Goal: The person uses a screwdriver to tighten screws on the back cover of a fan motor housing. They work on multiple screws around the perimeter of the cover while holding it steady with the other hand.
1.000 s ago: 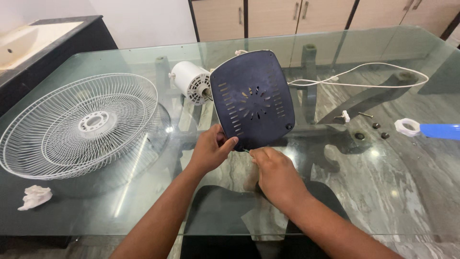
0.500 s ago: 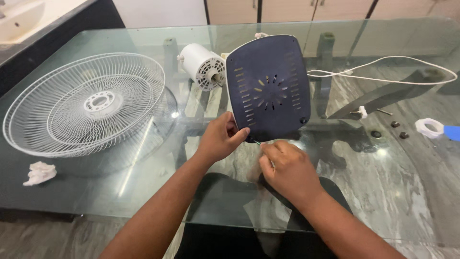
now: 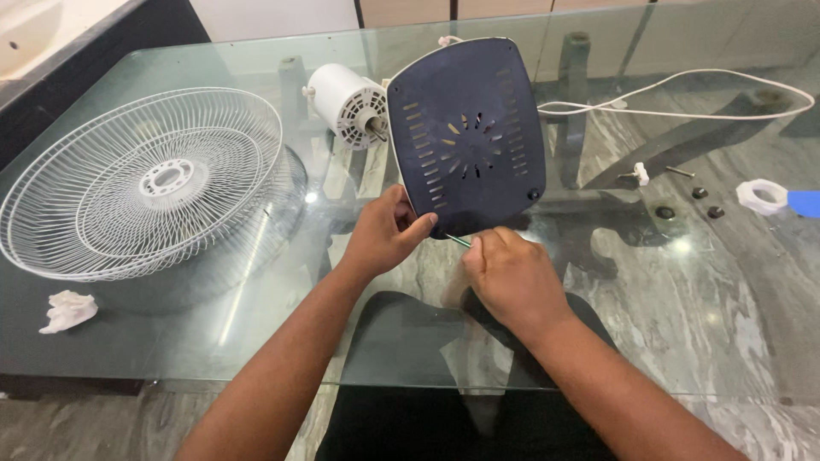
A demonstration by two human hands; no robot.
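So the dark blue fan base plate (image 3: pixel 468 137) is tipped up on its near edge on the glass table (image 3: pixel 726 324), vented underside facing the camera, and everything else sits around it. The left hand (image 3: pixel 382 235) is clamped onto the plate's lower left corner, thumb over the front face, fingers wrapped behind. The right hand (image 3: pixel 512 277) is just below the plate's bottom edge, curled tight around a thin screwdriver (image 3: pixel 458 241) whose shaft pokes up to the bottom corner of the plate, right beside the left thumb; the handle is buried in the fist so I can't see much of it. Just behind the plate on its left is the white motor (image 3: pixel 346 102), shaft pointing at the plate. Further left of the plate lies the white wire fan guard (image 3: pixel 145 183), with a crumpled white tissue (image 3: pixel 68 310) near it. Right of the plate a white power cord (image 3: pixel 683 111) loops away, and some loose screws (image 3: pixel 700 193) and a white plastic ring nut (image 3: pixel 760 196) lie well apart from it.
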